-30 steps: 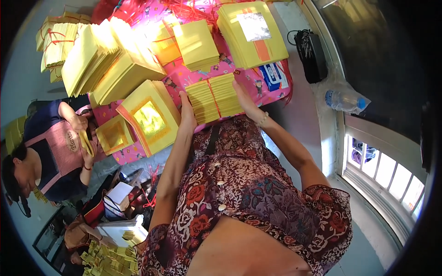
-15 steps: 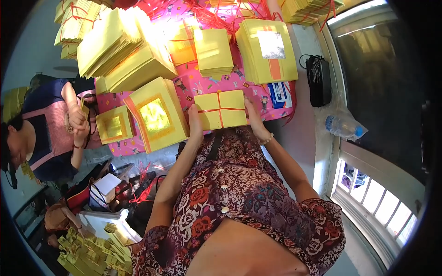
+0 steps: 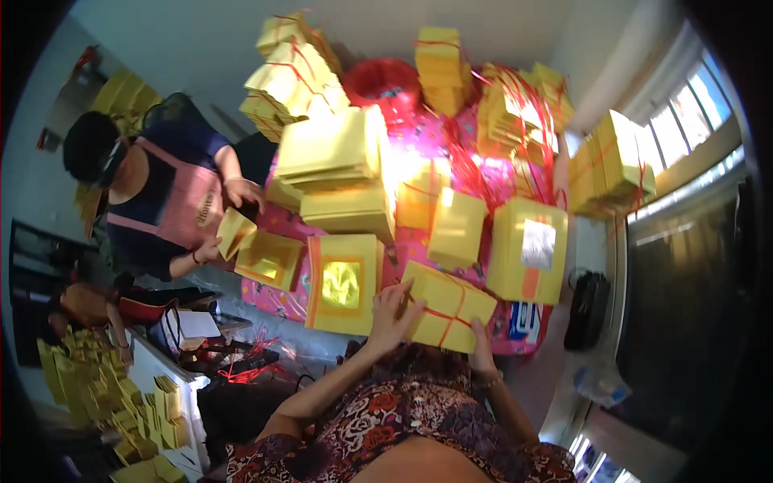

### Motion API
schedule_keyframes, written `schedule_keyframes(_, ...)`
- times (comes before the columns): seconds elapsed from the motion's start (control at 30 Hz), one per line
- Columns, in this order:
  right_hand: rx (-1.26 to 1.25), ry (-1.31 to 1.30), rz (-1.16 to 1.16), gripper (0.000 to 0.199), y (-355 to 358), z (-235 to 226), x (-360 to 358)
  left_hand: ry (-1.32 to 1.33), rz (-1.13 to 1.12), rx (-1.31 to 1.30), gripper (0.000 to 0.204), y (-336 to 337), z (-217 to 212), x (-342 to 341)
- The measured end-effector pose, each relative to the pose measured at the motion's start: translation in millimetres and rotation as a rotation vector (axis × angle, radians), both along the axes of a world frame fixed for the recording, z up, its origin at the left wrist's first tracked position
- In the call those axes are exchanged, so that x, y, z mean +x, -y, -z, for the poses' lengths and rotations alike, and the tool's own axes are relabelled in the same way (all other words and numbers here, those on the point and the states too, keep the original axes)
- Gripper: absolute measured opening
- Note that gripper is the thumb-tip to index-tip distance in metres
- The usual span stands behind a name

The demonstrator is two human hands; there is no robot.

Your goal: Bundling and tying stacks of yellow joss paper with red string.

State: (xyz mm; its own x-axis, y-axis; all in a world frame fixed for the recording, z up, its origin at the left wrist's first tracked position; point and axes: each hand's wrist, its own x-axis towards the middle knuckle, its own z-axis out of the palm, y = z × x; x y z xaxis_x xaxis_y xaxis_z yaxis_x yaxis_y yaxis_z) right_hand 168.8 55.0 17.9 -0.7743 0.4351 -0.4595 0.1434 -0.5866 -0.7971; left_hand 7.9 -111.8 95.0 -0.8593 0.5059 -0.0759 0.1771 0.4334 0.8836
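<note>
A bundle of yellow paper (image 3: pixel 435 312), tied crosswise with red ribbon, lies tilted between my two hands at the near edge of the table. My left hand (image 3: pixel 392 316) grips its left side, fingers over the top. At its right corner my right hand (image 3: pixel 481 352) presses against the edge. Just beyond the bundle stands a plain yellow paper stack (image 3: pixel 457 229). To the left is a stack with a gold foil square (image 3: pixel 341 282); to the right, a taller one with a silver square (image 3: pixel 538 243).
On the left a person in a pink apron (image 3: pixel 189 193) handles yellow paper (image 3: pixel 236 233). Tied bundles (image 3: pixel 294 80), a red basin (image 3: pixel 382 87) and loose red ribbon (image 3: pixel 467 161) fill the far side. A blue-and-white packet (image 3: pixel 524 320) and a plastic bottle (image 3: pixel 602 386) lie at right.
My view has tilted up and shows more of the far table. The tied bundle has turned in my hands, and my left fingers have come over its top. The other person has raised their head.
</note>
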Motion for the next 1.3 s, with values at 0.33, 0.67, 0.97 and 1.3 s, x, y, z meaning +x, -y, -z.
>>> schedule_keyframes(0.33, -0.039, -0.218, -0.021, 0.05, -27.3, -42.7, -50.0, 0.088, -0.011, 0.354, 0.105, 5.7, -65.5, -30.7)
schedule_keyframes(0.67, 0.115, -0.088, -0.155, 0.056, -40.1, -125.7, -85.8, 0.35, 0.095, 0.41, 0.112, 18.6, -69.5, -38.5)
schedule_keyframes(0.97, 0.167, -0.195, -0.323, 0.053, -42.1, -145.9, -84.6, 0.747, 0.003, 0.542, 0.097, 16.5, -57.6, -76.5)
schedule_keyframes(1.3, -0.577, -0.341, -0.301, 0.057, -51.7, -110.2, -59.7, 0.896, 0.117, 0.459, 0.092, -10.9, -65.7, -91.7)
